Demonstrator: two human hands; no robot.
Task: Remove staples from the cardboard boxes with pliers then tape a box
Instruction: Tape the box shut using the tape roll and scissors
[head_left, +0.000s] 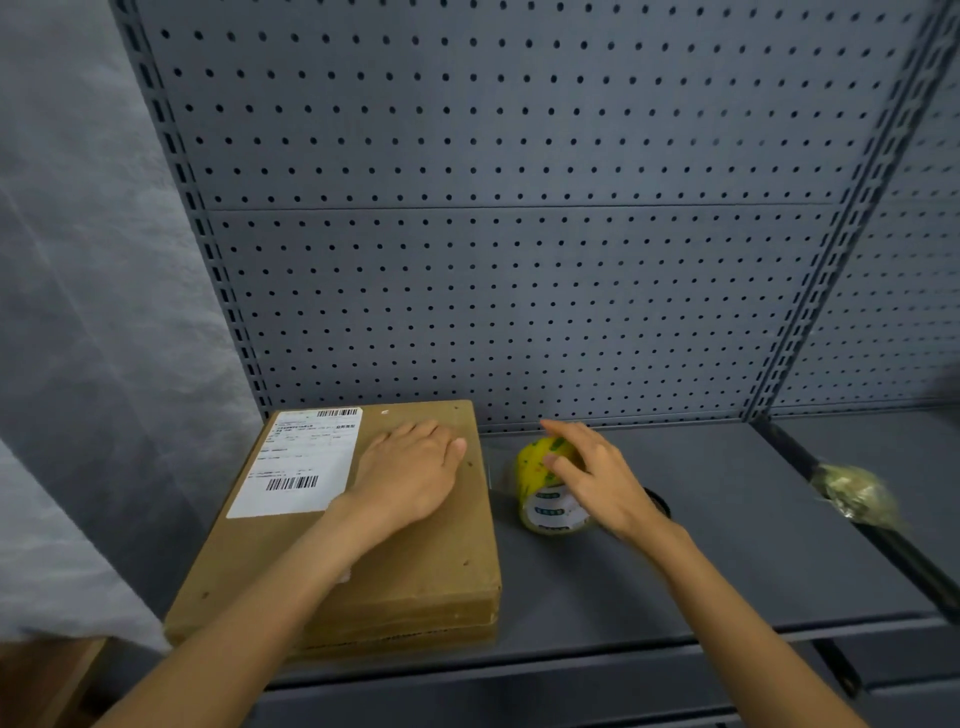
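Cardboard box (363, 540) is pinned flat under the open left hand (410, 478); taping is judged underway, as the tape roll (550, 488) is clasped by the right hand (597, 478), its end to be drawn next.

There are two hands, a left one (410, 478) and a right one (597, 480). There is one flat cardboard box (415, 571) with one white label (301, 462). There is one roll of tape (545, 486). There is one grey shelf (727, 545).

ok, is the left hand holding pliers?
No. The left hand lies flat and empty on the cardboard box, while the right hand is on the tape roll.
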